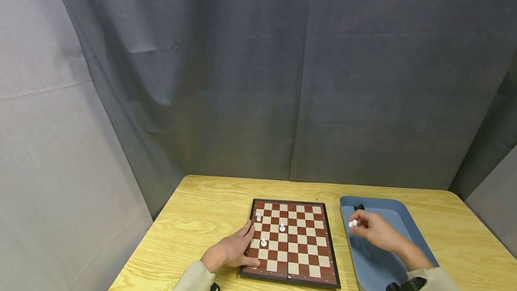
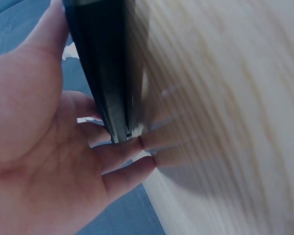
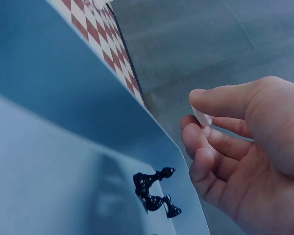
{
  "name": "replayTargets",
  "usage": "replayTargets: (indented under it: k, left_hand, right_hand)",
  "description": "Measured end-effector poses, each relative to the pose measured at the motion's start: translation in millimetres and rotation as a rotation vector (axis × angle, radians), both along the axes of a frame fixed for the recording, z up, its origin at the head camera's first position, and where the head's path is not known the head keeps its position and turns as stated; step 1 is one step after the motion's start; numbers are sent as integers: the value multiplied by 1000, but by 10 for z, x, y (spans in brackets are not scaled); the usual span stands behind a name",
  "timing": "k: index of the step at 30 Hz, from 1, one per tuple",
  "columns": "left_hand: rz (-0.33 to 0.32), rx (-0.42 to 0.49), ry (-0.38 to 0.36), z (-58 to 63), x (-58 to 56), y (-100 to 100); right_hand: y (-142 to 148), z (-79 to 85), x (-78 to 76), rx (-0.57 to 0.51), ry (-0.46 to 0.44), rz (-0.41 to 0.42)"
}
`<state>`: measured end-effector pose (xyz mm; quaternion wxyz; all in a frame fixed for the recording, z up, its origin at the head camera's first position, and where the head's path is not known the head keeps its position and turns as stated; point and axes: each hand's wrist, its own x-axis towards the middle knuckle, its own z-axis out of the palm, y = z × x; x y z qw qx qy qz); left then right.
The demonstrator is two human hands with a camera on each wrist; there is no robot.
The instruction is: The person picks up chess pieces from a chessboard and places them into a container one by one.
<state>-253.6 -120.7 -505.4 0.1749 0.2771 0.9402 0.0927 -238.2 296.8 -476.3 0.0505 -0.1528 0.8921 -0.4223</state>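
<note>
White plastic-looking chess piece [image 1: 354,223], possibly more than one since fingers partly cover it, is pinched by the right hand [image 1: 373,229] over the blue tray [image 1: 397,214] holding black pieces [image 1: 359,207]. The left hand [image 1: 232,249], fingers spread, rests against the chessboard [image 1: 302,239], where three white pawns [image 1: 282,227] stand.

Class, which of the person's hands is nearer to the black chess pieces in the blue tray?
Right. The right hand is over the tray, close beside the black chess pieces; the left hand rests against the left edge of the chessboard, well away from them.
</note>
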Motion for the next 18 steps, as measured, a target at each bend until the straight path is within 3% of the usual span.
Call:
replayTargets:
  k: [13, 18]
  left_hand:
    - [-2, 6, -2, 49, 25, 7]
    - [-2, 3, -5, 67, 36, 12]
  right_hand:
    - [187, 5, 17, -47, -10, -15]
    - [251, 28, 19, -19, -11, -72]
